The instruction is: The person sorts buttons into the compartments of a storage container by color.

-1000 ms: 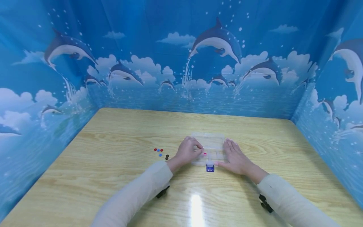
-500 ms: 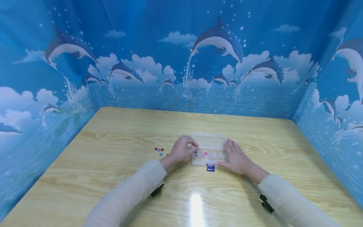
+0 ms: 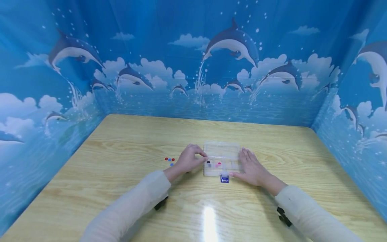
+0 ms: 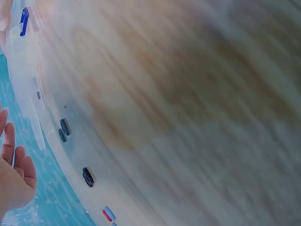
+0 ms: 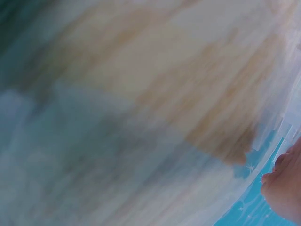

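A clear plastic box [image 3: 221, 152] with compartments and a blue latch [image 3: 224, 178] lies with its lid raised at the back. Inside its front part sit a black button [image 3: 208, 162] and some red and pink pieces [image 3: 219, 164]. My left hand [image 3: 188, 158] is at the box's left edge, fingertips close together; in the left wrist view its fingers are loosely bent and nothing shows between them. My right hand [image 3: 253, 169] rests with straight fingers along the box's right side. Black buttons [image 4: 88, 177] lie on the table below the left hand.
Left of the left hand lie small red buttons [image 3: 166, 159] and blue buttons [image 3: 172, 164] on the wooden table [image 3: 136, 144]. A curtain printed with dolphins [image 3: 193, 84] surrounds the table's back and sides.
My left hand has drawn back leftward from over the box to its left edge. A black button now shows in the left compartment. My right hand has stayed in place.
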Motion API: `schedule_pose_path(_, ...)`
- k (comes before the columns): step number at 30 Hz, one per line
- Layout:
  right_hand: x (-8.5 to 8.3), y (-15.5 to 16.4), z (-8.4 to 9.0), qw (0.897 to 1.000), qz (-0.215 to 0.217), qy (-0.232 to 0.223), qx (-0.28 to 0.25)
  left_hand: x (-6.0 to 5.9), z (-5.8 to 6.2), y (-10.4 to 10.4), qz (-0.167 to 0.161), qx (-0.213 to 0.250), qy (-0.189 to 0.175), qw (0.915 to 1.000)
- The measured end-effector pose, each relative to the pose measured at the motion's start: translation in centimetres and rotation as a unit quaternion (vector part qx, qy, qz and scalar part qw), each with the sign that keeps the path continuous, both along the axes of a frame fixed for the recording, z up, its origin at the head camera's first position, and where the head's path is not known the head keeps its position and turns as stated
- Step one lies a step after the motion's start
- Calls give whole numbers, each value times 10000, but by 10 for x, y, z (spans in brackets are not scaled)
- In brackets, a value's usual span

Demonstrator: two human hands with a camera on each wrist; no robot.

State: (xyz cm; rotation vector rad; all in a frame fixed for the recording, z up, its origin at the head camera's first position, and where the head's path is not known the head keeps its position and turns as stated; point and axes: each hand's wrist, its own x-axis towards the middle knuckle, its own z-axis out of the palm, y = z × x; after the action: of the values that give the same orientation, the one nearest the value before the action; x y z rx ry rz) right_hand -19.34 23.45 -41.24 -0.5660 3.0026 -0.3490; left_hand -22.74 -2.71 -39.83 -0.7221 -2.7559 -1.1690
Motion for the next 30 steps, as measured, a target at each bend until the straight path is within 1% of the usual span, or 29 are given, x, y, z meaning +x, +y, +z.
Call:
schedule_pose_path(9, 0, 0, 0, 10000, -5, -30, -12, 2, 0, -8, -1, -35, -41, 10000)
schedule_pose_path(13, 1, 1, -1, 10000, -1, -22, -14, 2, -1, -11, -53, -39, 48, 10000)
schedule_pose_path(20, 0, 1, -2, 10000, -5, -19, -23, 3, 0, -18, -183, 87, 160, 9997)
schedule_pose_path(25, 0, 1, -2, 10000, -7, -16, -34, 6, 1, -23, -185, -60, 35, 9998)
schedule_pose_path(27, 0, 1, -2, 10000, -8, -20, -34, 7, 0, -25, -242, -103, 53, 9996)
schedule_pose_path(30, 0, 1, -2, 10000, -10, -21, -31, 6, -2, -28, -417, -135, 199, 9988)
